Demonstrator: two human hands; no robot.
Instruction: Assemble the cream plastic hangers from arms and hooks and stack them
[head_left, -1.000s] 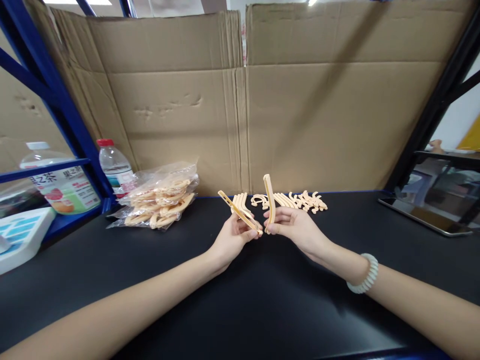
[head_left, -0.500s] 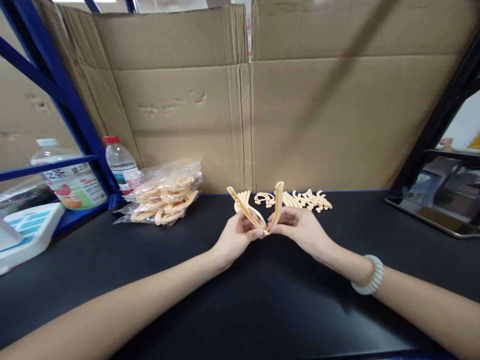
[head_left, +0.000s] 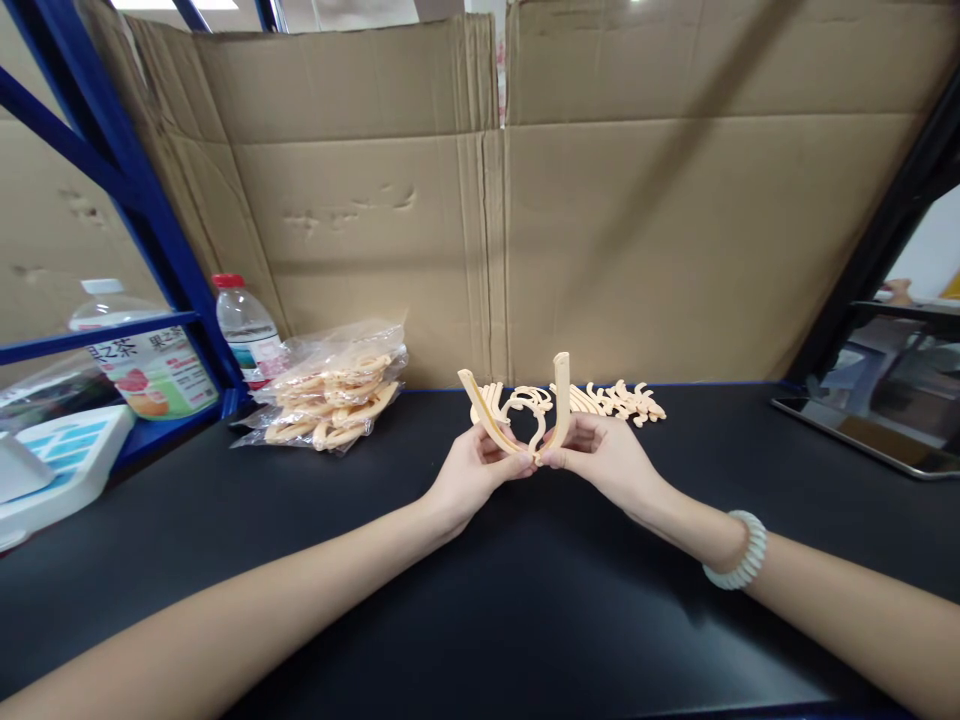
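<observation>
Both hands hold a beige plastic folding clothes hanger above the black table. Its left arm (head_left: pixel 482 402) slants up to the left and its right arm (head_left: pixel 562 395) rises nearly upright, so the two form a V. A curved hook (head_left: pixel 539 428) shows between them, near where they meet. My left hand (head_left: pixel 480 468) pinches the lower end of the left arm. My right hand (head_left: pixel 604 455), below a pale bead bracelet (head_left: pixel 739 552), pinches the right arm's lower end. The fingertips hide most of the joint.
Loose beige hanger arms (head_left: pixel 585 400) and small hooks (head_left: pixel 637 404) lie behind my hands. Bagged beige hangers (head_left: pixel 330 395) are stacked at left, near a red-capped bottle (head_left: pixel 244 325). A tablet-like device (head_left: pixel 862 438) lies at right. Cardboard (head_left: pixel 675 250) walls off the back.
The hanger has turned between my fingers: its arms stand a little higher and the hook now shows between them. Both hands stay in nearly the same place.
</observation>
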